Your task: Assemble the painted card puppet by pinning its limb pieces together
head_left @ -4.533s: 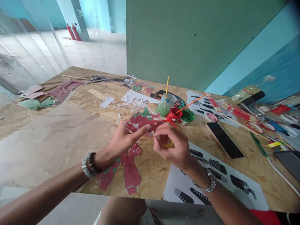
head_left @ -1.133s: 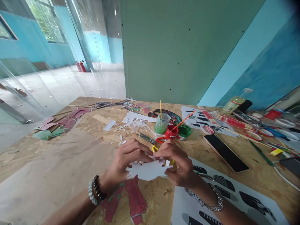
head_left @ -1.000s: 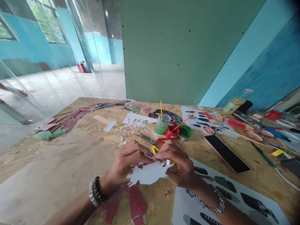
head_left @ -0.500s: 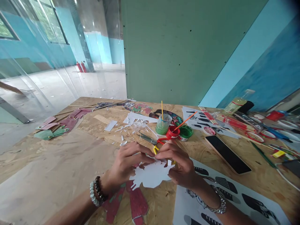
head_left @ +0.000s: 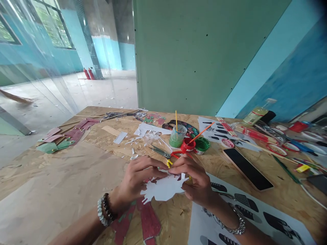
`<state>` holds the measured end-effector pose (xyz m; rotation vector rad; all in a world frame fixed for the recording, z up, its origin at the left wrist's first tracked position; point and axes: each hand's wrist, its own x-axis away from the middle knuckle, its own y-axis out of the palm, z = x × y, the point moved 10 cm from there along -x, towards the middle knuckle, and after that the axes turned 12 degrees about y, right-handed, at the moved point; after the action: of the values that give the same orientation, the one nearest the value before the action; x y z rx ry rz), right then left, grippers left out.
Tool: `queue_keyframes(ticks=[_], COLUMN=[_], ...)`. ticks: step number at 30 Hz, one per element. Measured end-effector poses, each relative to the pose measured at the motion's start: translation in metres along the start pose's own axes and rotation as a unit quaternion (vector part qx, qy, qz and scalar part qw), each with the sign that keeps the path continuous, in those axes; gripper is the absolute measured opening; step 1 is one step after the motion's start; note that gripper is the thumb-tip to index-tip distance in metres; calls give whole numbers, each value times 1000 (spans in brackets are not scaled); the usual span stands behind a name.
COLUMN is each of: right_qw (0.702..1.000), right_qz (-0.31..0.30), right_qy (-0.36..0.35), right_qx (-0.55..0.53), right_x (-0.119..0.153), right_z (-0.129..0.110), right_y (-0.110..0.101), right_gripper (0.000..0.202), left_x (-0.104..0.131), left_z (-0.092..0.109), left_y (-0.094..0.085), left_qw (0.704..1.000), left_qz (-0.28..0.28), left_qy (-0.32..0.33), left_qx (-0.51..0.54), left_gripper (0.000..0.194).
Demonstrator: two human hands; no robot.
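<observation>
Between my two hands is a white paper cutout [head_left: 163, 189] with a jagged outline. My left hand [head_left: 139, 175] pinches its upper left edge, wearing dark and pale bead bracelets on the wrist. From the other side my right hand [head_left: 195, 177] grips the upper right edge, and the fingertips of both hands nearly meet at the top. Whatever small thing lies between those fingertips is too small to make out. Red-handled scissors [head_left: 166, 154] lie open just beyond my fingers. Under the cutout are red and green painted paper pieces [head_left: 149, 217].
A cup of greenish water [head_left: 177, 136] holds a brush, beside red [head_left: 188, 145] and green paint jars [head_left: 202, 145]. White paper scraps [head_left: 150, 136] lie behind the scissors. To the right are a phone [head_left: 247, 169], printed sheets [head_left: 204, 224] and a bottle [head_left: 258, 114]. Painted jointed pieces [head_left: 76, 132] lie left.
The cutout has tilted slightly, its lower right edge rising a little. My hands keep almost the same place and grip.
</observation>
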<state>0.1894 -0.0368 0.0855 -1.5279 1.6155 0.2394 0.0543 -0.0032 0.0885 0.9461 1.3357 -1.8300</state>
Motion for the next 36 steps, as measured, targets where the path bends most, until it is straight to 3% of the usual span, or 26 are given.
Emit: queue_keyframes(ticks=[23,36], right_qw=[1000,999], right_qz=[-8,7], right_qy=[0,-12], right_qx=[9,32], right_x=[3,5], right_z=[0,-3], right_y=[2,1], right_gripper=[26,30], left_x=[1,2], left_z=[0,-1], left_y=[0,1], left_qw=[1000,1000], left_qz=[-12,-2], left_qy=[-24,-1], left_qx=[-17,-4], left_gripper=[16,16])
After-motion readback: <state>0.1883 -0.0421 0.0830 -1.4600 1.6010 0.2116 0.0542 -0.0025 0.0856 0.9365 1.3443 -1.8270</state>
